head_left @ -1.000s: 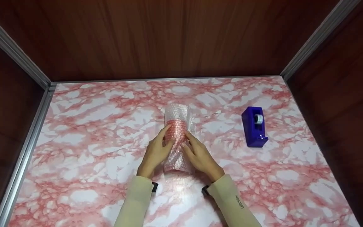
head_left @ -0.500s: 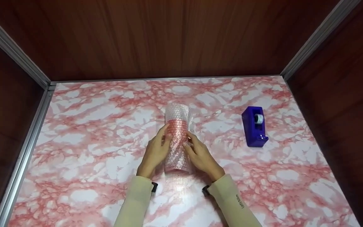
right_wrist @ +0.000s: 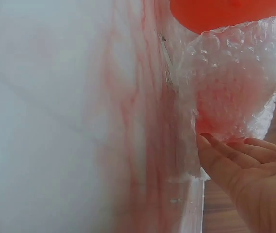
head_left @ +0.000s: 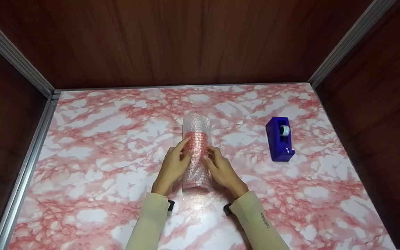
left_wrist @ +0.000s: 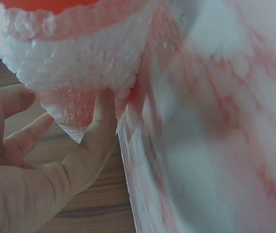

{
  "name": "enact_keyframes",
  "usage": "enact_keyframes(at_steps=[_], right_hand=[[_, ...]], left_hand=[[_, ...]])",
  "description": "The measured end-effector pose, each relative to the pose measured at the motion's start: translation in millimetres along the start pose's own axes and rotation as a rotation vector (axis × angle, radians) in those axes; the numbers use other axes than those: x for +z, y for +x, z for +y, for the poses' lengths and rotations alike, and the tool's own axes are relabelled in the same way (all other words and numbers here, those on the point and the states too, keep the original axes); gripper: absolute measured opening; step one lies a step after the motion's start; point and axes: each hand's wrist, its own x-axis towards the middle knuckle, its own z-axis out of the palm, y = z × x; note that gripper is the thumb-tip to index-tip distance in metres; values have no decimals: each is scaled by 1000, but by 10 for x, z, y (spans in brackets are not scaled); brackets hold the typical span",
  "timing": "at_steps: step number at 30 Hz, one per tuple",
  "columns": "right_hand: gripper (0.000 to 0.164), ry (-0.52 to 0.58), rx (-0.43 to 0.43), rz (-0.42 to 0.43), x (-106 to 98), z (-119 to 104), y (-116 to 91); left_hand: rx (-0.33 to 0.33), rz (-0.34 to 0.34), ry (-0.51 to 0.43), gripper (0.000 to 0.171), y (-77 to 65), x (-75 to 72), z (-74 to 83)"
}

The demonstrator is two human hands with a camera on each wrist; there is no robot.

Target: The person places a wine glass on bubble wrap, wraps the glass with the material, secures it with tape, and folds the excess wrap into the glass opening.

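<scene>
A red-orange cylindrical object [head_left: 198, 138] lies lengthwise mid-table inside clear bubble wrap [head_left: 196, 122], which extends past it at the far end. My left hand [head_left: 172, 166] holds the left side of this bundle, thumb on top. From the right, my right hand [head_left: 225, 171] holds it with thumb and fingers. Both wrist views show the bubble wrap's bumpy layers from the near end, with the smooth orange-red round end [right_wrist: 230, 13] inside. A thin strip of loose wrap lies along the right side. What the object is stays hidden under the wrap.
A blue-purple tape dispenser [head_left: 279, 140] with a roll of tape [head_left: 284, 131] stands to the right on the red-and-white marbled table [head_left: 92, 194]. Dark wood panels [head_left: 186, 41] with metal edging enclose the back and both sides.
The bundle has turned and shifted slightly to the right, and less loose wrap shows along its right side. Both hands have stayed on it, with small finger shifts.
</scene>
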Motion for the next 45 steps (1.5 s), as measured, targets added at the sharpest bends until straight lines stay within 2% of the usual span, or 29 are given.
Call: enact_keyframes(at_steps=[5,13,22,27,35,39,42,45], right_hand=[[38,0,12,12,-1,4,8],[37,14,40,11,4,5,11],[40,19,74,7,15,23,8],[40,30,87,14,14,25,8],[37,-18,47,94,6,10,10],[38,-14,100,117,-12,-2,5],[42,-2,156,106,-29,-5,-6],[44,0,172,89,-38,-1,-20]], left_hand=[[23,-22,15,46,-1,0,9],[12,-65,13,49,-7,4,21],[-19,-29,80,49,-5,82,40],[-11,-17,87,50,-12,94,41],[-16,5,78,49,-24,95,74],[-12,14,72,50,-18,106,90],[2,15,71,50,-11,120,97],[15,12,73,50,-3,135,109]])
